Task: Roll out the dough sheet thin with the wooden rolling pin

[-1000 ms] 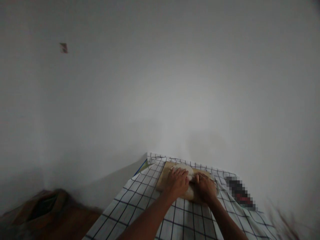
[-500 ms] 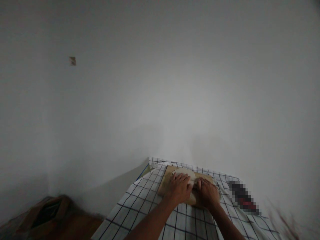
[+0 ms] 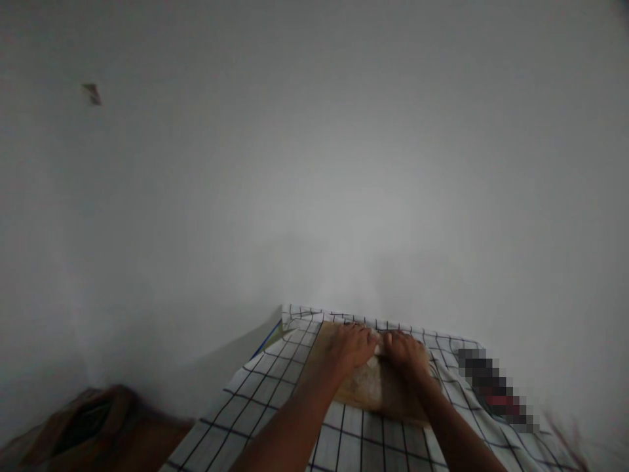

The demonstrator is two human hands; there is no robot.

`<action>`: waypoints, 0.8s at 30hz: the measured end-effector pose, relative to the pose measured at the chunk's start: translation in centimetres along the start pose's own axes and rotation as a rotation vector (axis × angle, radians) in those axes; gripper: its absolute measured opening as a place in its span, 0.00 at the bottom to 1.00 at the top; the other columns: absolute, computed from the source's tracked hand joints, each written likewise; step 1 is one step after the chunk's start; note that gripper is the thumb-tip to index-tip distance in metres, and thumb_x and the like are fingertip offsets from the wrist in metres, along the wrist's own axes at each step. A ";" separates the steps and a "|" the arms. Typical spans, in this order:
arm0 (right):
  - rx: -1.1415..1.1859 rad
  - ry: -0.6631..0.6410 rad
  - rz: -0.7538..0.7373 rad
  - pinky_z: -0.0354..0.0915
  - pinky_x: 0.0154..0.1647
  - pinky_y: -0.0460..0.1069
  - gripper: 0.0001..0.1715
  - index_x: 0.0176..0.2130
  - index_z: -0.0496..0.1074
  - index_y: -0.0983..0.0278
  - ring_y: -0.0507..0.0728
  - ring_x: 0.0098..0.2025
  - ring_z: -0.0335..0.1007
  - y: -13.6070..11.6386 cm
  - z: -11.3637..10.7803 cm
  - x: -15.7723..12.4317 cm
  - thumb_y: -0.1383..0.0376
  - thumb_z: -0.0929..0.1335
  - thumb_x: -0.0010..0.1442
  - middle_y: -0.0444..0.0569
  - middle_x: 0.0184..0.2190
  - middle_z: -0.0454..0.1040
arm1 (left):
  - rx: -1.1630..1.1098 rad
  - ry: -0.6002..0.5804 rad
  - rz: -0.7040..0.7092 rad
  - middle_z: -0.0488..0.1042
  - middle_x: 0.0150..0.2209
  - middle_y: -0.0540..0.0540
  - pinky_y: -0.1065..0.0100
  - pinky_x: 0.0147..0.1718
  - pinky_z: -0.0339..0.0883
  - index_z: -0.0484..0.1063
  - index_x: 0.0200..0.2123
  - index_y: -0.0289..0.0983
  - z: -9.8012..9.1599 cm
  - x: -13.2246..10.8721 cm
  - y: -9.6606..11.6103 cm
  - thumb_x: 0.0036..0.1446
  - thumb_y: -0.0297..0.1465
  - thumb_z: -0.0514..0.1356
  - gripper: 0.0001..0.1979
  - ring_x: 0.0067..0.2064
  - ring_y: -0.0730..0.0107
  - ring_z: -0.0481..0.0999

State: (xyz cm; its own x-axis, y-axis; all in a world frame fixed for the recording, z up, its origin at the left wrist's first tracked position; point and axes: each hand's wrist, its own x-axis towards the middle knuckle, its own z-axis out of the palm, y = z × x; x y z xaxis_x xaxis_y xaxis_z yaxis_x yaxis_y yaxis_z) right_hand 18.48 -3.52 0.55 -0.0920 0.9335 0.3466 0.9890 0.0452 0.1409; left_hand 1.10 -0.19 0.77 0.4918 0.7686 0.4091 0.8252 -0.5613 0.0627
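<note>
Both my hands press down on a pale lump of dough point(image 3: 367, 387) lying on a wooden cutting board point(image 3: 314, 360). My left hand point(image 3: 351, 347) sits at the far end of the dough, its fingers curled over it. My right hand point(image 3: 405, 351) is close beside it, fingers also bent over the far end. The dough stretches toward me beneath my wrists, and the hands hide its far part. The board rests on a white tea towel point(image 3: 275, 387) with a dark grid pattern.
A white wall point(image 3: 314, 164) rises behind the towel. A dark, blurred object with a red part point(image 3: 496, 390) lies on the towel's right side. A brown item point(image 3: 93, 426) sits low at the left, beyond the towel's edge.
My hands have pushed forward across the board toward its far edge. The dough now shows stretched out nearer me, and the view has tilted slightly.
</note>
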 end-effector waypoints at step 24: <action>0.227 -0.161 0.297 0.68 0.46 0.56 0.32 0.48 0.78 0.64 0.64 0.47 0.77 1.3 1.0 5.8 0.52 0.53 0.71 0.62 0.46 0.79 | 0.108 -0.061 -0.069 0.80 0.44 0.33 0.53 0.45 0.71 0.79 0.44 0.32 0.7 5.1 -1.0 0.71 0.36 0.46 0.22 0.46 0.52 0.79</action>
State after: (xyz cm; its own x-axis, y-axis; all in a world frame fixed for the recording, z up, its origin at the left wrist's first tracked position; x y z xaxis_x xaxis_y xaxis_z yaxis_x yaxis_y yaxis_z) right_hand 19.39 2.30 1.84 0.2029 0.9608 0.1887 0.9719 -0.1742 -0.1584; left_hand 3.02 4.48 2.12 0.4465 0.8232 0.3507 0.8809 -0.4731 -0.0108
